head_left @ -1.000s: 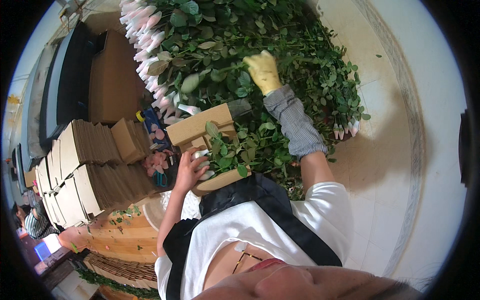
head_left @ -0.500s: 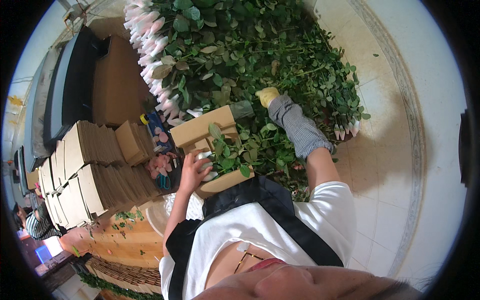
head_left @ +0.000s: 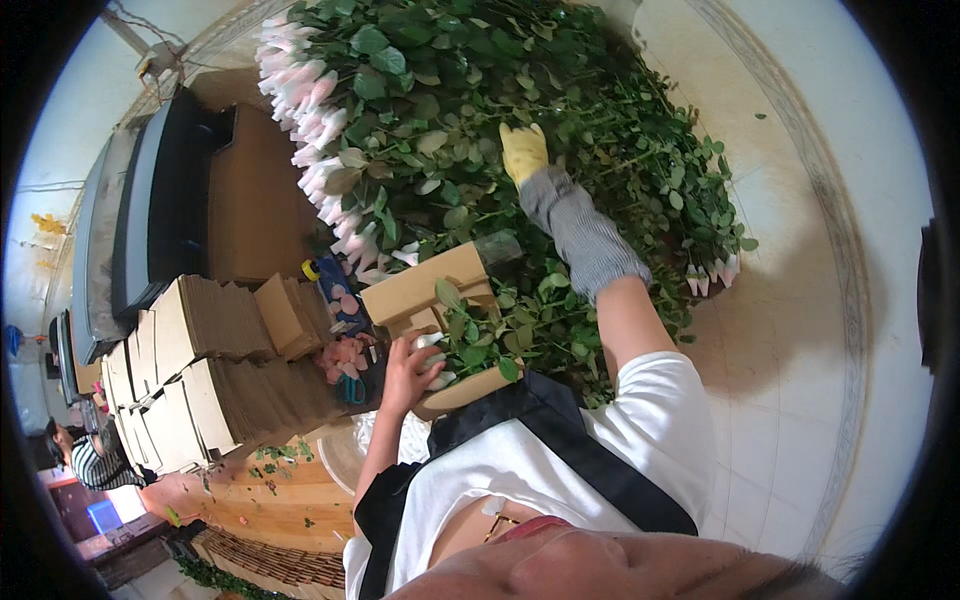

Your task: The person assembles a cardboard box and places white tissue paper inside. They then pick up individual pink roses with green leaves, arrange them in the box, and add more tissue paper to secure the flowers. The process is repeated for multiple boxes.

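My bare left hand (head_left: 408,372) is at the left side of an open cardboard box (head_left: 420,283), its fingers curled over white-sleeved rose buds (head_left: 430,352). The leafy stems (head_left: 500,325) of these roses run to the right. Farther away, my right hand (head_left: 524,155), in a yellow glove with a grey knitted cuff, reaches over the big heap of long-stemmed roses (head_left: 440,130). Its finger and thumb tips stand apart, with no stem visibly held; leaves partly hide the tips. Pink-and-white sleeved buds (head_left: 310,120) line the heap's left side.
Stacks of folded cardboard (head_left: 215,350) stand left of the box. Between them lie blue-handled scissors (head_left: 351,388), pink petals (head_left: 345,355) and a blue container (head_left: 335,280). A person in striped clothing (head_left: 98,462) is at far left. The tiled floor (head_left: 770,420) extends to the right.
My right hand has moved farther away and slightly left over the heap, its fingers now spread. My left hand stays at the buds. The whole view has shifted a little rightward.
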Available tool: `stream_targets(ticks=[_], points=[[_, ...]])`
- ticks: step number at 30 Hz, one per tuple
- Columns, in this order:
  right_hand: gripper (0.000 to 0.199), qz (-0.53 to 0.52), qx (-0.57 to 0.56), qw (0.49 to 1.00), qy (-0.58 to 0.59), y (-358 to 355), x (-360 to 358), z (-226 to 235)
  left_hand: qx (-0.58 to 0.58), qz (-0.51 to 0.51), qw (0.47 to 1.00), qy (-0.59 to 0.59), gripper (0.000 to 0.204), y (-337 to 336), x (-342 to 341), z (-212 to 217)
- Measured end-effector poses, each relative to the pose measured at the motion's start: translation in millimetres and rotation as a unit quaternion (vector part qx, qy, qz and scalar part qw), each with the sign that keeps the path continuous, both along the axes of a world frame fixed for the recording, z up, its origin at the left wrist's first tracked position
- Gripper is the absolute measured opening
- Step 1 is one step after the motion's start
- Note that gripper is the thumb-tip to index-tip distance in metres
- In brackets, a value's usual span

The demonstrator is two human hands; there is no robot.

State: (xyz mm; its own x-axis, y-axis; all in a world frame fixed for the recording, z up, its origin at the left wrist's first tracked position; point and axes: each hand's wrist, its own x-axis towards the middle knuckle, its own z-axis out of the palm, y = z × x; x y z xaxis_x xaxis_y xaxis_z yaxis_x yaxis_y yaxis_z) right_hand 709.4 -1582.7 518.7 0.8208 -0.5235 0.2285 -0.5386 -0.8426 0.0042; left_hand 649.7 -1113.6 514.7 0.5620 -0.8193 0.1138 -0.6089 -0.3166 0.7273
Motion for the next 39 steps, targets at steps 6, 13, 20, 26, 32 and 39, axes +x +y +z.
stream_targets(ticks=[6, 13, 20, 26, 32, 39], points=[[0.024, 0.124, -0.031, 0.965, -0.229, 23, -44, 63, 0.005, -0.015, 1.000, -0.016, 0.031, 7, 4, -2], [0.033, 0.234, 0.023, 0.951, -0.202, 17, -122, 174, -0.017, -0.006, 0.999, -0.038, 0.029, 12, 4, -15], [0.018, 0.169, 0.235, 0.955, 0.065, 77, -244, 95, -0.008, 0.020, 0.998, -0.056, 0.064, 11, 2, -23], [0.019, 0.104, 0.230, 0.967, 0.029, 116, -291, 22, 0.063, -0.033, 0.989, -0.132, 0.058, 3, 10, 15], [0.027, 0.066, 0.094, 0.993, 0.004, 137, -283, -12, 0.095, -0.058, 0.976, -0.185, 0.056, -7, 22, 30], [0.035, 0.037, 0.324, 0.945, -0.030, 122, -288, -55, 0.066, -0.011, 0.993, -0.095, 0.058, -5, 13, 12]])
